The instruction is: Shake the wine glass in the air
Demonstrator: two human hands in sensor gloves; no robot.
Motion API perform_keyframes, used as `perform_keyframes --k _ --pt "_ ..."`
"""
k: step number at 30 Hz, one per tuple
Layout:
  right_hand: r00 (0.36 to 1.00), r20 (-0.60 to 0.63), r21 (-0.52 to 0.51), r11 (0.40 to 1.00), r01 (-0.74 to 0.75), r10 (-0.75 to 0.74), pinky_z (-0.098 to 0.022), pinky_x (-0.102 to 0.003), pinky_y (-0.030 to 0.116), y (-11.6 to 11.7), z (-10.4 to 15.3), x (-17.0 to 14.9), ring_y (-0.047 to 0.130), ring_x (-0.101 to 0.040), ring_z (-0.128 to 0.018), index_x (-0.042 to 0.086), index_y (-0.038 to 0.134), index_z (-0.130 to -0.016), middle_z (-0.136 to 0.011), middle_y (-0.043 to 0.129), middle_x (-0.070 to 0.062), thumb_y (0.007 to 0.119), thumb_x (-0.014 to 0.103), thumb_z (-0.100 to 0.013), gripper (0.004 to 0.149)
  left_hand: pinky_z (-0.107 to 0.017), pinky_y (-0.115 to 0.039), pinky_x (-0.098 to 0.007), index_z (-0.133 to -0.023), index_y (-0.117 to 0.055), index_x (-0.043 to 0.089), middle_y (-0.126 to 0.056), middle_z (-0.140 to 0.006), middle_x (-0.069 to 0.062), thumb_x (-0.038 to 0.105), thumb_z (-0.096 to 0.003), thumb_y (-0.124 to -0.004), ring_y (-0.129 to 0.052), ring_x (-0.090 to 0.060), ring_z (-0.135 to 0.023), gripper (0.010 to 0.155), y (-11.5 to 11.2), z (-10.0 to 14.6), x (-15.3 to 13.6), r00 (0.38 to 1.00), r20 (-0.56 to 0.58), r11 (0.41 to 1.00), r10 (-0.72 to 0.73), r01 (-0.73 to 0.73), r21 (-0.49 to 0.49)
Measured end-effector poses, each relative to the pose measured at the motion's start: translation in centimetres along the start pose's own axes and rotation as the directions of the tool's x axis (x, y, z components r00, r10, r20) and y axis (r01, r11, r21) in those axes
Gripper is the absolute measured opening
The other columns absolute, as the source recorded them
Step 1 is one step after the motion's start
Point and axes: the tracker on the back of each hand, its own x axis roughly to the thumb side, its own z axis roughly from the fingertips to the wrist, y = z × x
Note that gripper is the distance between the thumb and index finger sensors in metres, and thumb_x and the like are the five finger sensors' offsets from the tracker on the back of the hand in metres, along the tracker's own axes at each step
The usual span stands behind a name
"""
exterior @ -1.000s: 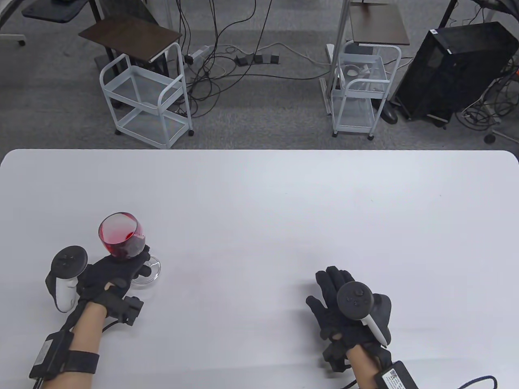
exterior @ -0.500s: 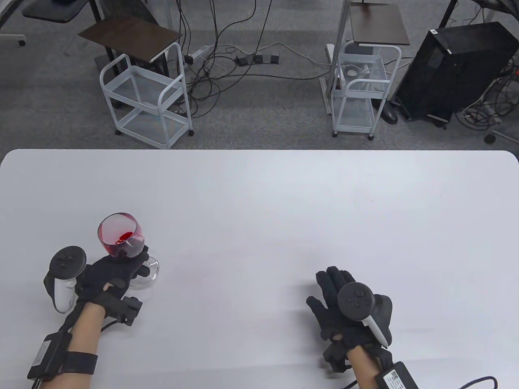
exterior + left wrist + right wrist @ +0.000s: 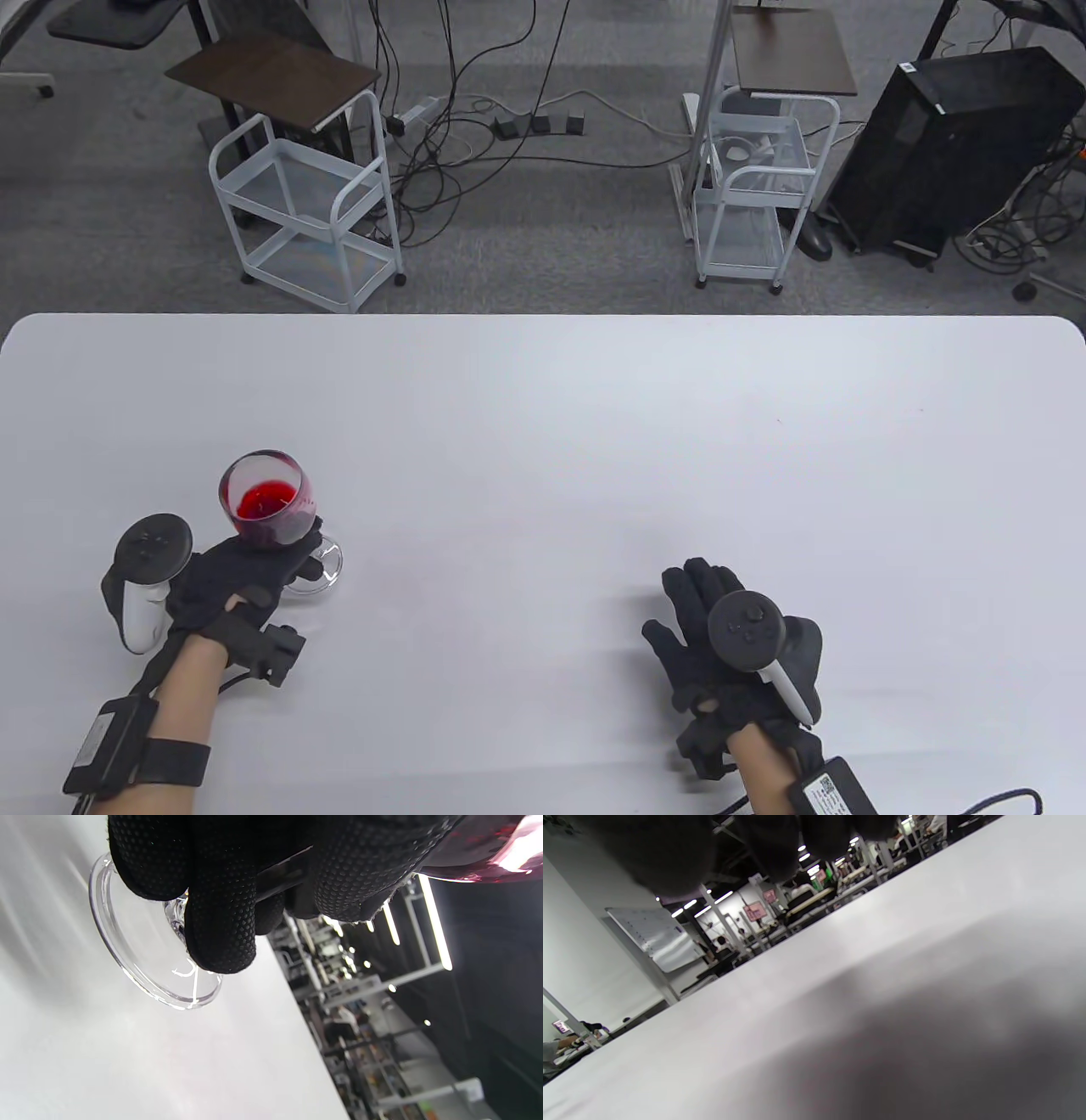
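Gripping the glass (image 3: pixel 270 503) by its stem, your left hand (image 3: pixel 227 576) sits in the lower left of the table view, fingers closed around the stem just under the bowl. The bowl leans slightly toward the upper left of that frame and holds a little red wine (image 3: pixel 259 501), pooled low in it. The clear foot (image 3: pixel 327 570) shows to the right of your knuckles. In the left wrist view the foot (image 3: pixel 144 955) appears tilted and clear of the white table (image 3: pixel 127 1060), with your gloved fingers (image 3: pixel 220 921) wrapped over the stem at the top of the frame and the red bowl (image 3: pixel 500 853) cut off at the upper right corner.

Your right hand (image 3: pixel 721 654) is in the lower right of the table view, well apart from the glass, palm down with the fingers stretched forward and close together, holding nothing. From that view you cannot tell whether it rests on the table (image 3: pixel 543 407) or hovers just above it. The right wrist view shows only dark blurred fingertips (image 3: pixel 670 853) along the top edge and the tabletop (image 3: pixel 882 1005) below them.

2 white carts (image 3: pixel 310 204) stand on the floor past the table's far edge, in the upper part of the table view.
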Motion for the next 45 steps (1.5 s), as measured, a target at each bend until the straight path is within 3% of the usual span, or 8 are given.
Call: perform_keyframes --k 17,18,19,24,25,27,37,45 --pt "1.0 0.009 0.003 1.0 0.0 0.0 -0.075 -0.063 0.033 0.04 0.08 -0.03 0.034 -0.035 -0.108 0.027 0.055 -0.102 -0.117 0.042 -0.002 0.073 0.056 -0.042 0.069 -0.053 -0.093 -0.044 -0.086 -0.094 0.025 -0.1 -0.089 -0.009 0.042 -0.0457 -0.097 -0.122 -0.02 -0.053 0.044 -0.04 0.22 0.0 1.0 0.026 0.999 -0.017 0.018 -0.035" --pt "1.0 0.01 0.003 1.0 0.002 -0.002 -0.075 -0.063 0.033 0.05 0.06 -0.05 0.034 -0.035 -0.108 0.028 0.055 -0.102 -0.117 0.042 -0.002 0.073 0.056 -0.042 0.069 -0.053 -0.093 -0.044 -0.087 -0.094 0.025 -0.079 -0.116 -0.022 0.042 -0.0456 -0.097 -0.122 -0.02 -0.054 0.044 0.01 0.15 0.07 0.999 0.021 0.999 -0.025 0.025 -0.037" --pt "1.0 0.007 0.006 1.0 0.004 -0.004 -0.075 -0.063 0.033 0.12 -0.04 -0.09 0.034 -0.035 -0.108 0.027 0.055 -0.102 -0.117 0.042 -0.002 0.073 0.056 -0.042 0.069 -0.053 -0.093 -0.044 -0.087 -0.094 0.026 -0.078 -0.116 -0.022 0.042 -0.0457 -0.097 -0.121 -0.02 -0.054 0.044 0.11 0.06 -0.07 1.0 0.008 1.0 -0.021 0.021 -0.019" --pt "1.0 0.008 0.008 1.0 -0.001 0.001 -0.075 -0.063 0.033 0.11 0.02 -0.08 0.034 -0.035 -0.108 0.028 0.055 -0.102 -0.117 0.042 -0.002 0.073 0.056 -0.042 0.069 -0.053 -0.093 -0.044 -0.086 -0.094 0.025 -0.084 -0.111 -0.02 0.042 -0.0457 -0.097 -0.122 -0.02 -0.054 0.044 0.17 0.17 -0.04 1.0 0.025 0.999 -0.006 0.007 -0.042" --pt "1.0 0.008 0.008 1.0 0.002 -0.002 -0.075 -0.063 0.033 0.11 -0.02 -0.1 0.034 -0.035 -0.108 0.027 0.055 -0.102 -0.117 0.042 -0.002 0.073 0.056 -0.042 0.069 -0.053 -0.092 -0.044 -0.087 -0.094 0.025 -0.099 -0.092 -0.009 0.041 -0.0456 -0.097 -0.121 -0.02 -0.054 0.044 0.31 0.09 -0.1 1.0 0.011 0.999 -0.009 0.009 -0.031" --pt "1.0 -0.002 0.015 1.0 0.003 -0.003 -0.075 -0.063 0.033 0.2 -0.16 -0.18 0.033 -0.035 -0.108 0.027 0.055 -0.102 -0.117 0.042 -0.002 0.073 0.056 -0.042 0.069 -0.053 -0.093 -0.044 -0.087 -0.094 0.025 -0.101 -0.088 -0.008 0.042 -0.0461 -0.097 -0.122 -0.019 -0.053 0.044 0.58 -0.14 -0.67 1.0 -0.021 1.0 0.014 -0.014 0.011" --pt "1.0 0.01 0.007 1.0 0.001 -0.001 -0.075 -0.063 0.033 0.02 0.1 -0.05 0.034 -0.035 -0.108 0.027 0.055 -0.102 -0.116 0.042 -0.002 0.073 0.056 -0.042 0.069 -0.053 -0.093 -0.044 -0.086 -0.094 0.025 -0.101 -0.088 -0.007 0.042 -0.0456 -0.097 -0.122 -0.02 -0.054 0.044 0.1 0.09 -0.23 1.0 0.014 0.999 -0.025 0.026 -0.048" --pt "1.0 0.009 0.015 1.0 -0.001 0.001 -0.075 -0.063 0.033 0.15 -0.02 -0.09 0.034 -0.035 -0.108 0.028 0.055 -0.102 -0.116 0.042 -0.002 0.073 0.056 -0.042 0.069 -0.053 -0.093 -0.044 -0.087 -0.094 0.025 -0.101 -0.088 -0.007 0.042 -0.0459 -0.097 -0.122 -0.019 -0.054 0.044 0.82 -0.11 -0.68 1.0 -0.016 1.0 0.003 -0.003 0.008"
